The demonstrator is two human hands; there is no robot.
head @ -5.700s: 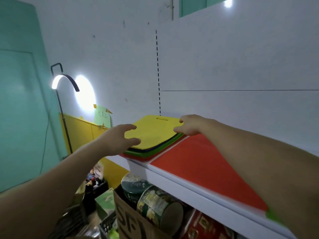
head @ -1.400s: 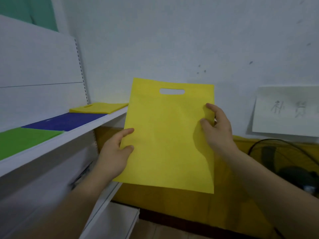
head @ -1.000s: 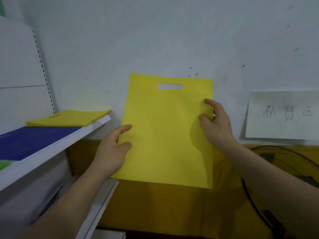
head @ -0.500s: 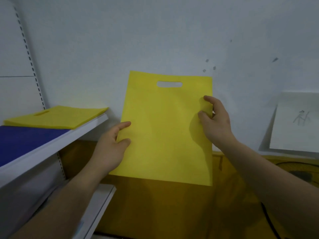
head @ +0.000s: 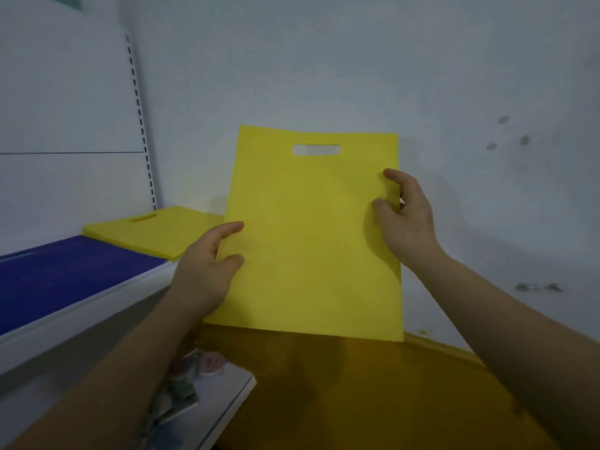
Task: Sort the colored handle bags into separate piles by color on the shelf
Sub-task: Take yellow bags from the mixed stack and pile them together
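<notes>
I hold a flat yellow handle bag [head: 311, 235] upright in front of the white wall, its cut-out handle at the top. My left hand [head: 207, 271] pinches its left edge, thumb in front. My right hand [head: 406, 219] pinches its right edge, higher up. On the white shelf [head: 81, 316] to the left lies a pile of yellow bags [head: 152, 228] at the shelf's far end, partly hidden behind the held bag. A blue bag pile [head: 65, 271] lies beside it, nearer to me.
A white slotted back panel [head: 65, 125] rises behind the shelf. A lower white shelf [head: 220, 397] carries some packaged goods. Dark yellow panelling [head: 341, 384] runs along the wall below the held bag.
The view has swung left and down a little, so the shelf and its yellow pile now sit closer to the held bag. Both hands keep the same hold on the bag.
</notes>
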